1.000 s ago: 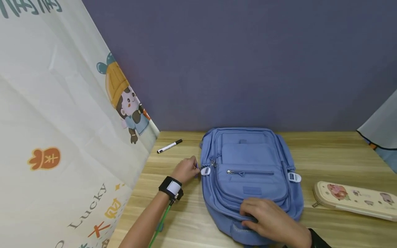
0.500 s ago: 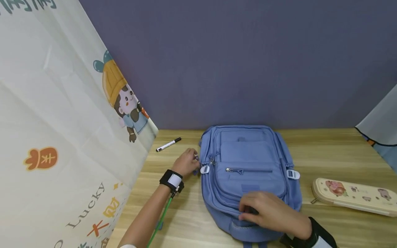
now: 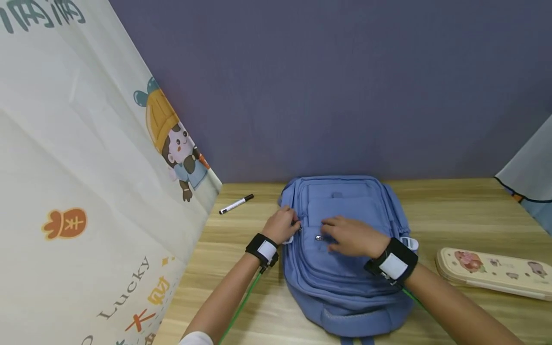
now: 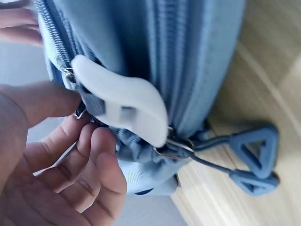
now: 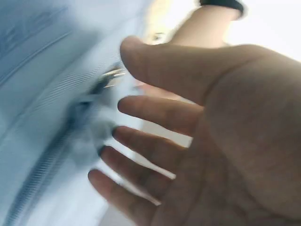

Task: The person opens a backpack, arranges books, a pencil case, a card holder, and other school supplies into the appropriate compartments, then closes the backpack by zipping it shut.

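Note:
A blue backpack [image 3: 345,292] lies front side up on the wooden table. At its left side my left hand [image 3: 280,225] pinches a zipper pull [image 4: 80,110] between thumb and fingertips, beside a white plastic buckle [image 4: 124,101]. The pull is mostly hidden by the fingers. Two triangular blue zipper pulls [image 4: 256,150] hang loose lower on that side. My right hand [image 3: 355,236] is over the front pocket, fingers spread and holding nothing, near the metal slider [image 3: 318,237] of the pocket's zipper.
A cream pencil case [image 3: 496,273] with printed pictures lies right of the backpack. A black-and-white marker [image 3: 236,204] lies at the back left. A printed white cloth [image 3: 108,167] borders the left side, and a dark blue-grey panel [image 3: 345,86] stands behind.
My left hand has left the blue pulls beside the backpack and moved right onto its edge. My right hand has gone from the backpack's lower end up over the front pocket, its fingers spreading.

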### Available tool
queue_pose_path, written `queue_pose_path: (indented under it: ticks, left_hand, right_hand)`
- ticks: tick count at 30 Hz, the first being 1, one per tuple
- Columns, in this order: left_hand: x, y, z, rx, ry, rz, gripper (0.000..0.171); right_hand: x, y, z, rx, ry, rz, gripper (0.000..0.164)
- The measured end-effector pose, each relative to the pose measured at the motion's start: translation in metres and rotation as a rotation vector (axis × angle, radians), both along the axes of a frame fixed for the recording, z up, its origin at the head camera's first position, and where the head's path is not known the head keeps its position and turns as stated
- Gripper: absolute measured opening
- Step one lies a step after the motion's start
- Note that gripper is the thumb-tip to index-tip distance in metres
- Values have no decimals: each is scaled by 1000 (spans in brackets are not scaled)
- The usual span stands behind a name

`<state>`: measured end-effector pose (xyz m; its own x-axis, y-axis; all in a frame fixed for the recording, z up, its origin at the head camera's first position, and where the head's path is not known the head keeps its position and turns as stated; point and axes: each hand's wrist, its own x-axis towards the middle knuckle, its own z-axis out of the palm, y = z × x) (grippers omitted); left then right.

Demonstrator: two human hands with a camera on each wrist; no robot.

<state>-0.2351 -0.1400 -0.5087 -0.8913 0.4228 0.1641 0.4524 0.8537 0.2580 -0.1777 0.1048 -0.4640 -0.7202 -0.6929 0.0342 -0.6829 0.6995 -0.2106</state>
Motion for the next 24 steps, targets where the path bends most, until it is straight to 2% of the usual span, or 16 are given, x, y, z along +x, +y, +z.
queue_pose_path:
  ticks: [3, 6, 8, 11, 16, 22, 24]
  left_hand:
    - [7, -4, -3, 34, -56, -23, 11]
    - [16, -11, -4, 96, -121, -67, 8]
    - [22, -15, -3, 132, -128, -90, 7]
    - [30, -21, -1, 153, -76, -109, 8]
    - [45, -27, 1, 137, 17, -136, 8]
    - [65, -33, 0, 168, 57, -216, 10]
    - [72, -34, -1, 165, 71, -225, 10]
  right_hand:
    - [-1, -3, -11, 51, -66, -12, 54]
    - [2, -3, -18, 37, -142, -28, 59]
    - [5, -3, -19, 25, -165, -36, 61]
    - [6, -2, -19, 16, -164, -41, 61]
    - [7, -2, -17, 14, -139, -29, 62]
    - [8, -4, -18, 17, -122, -36, 62]
    - [10, -5, -19, 15, -124, -40, 61]
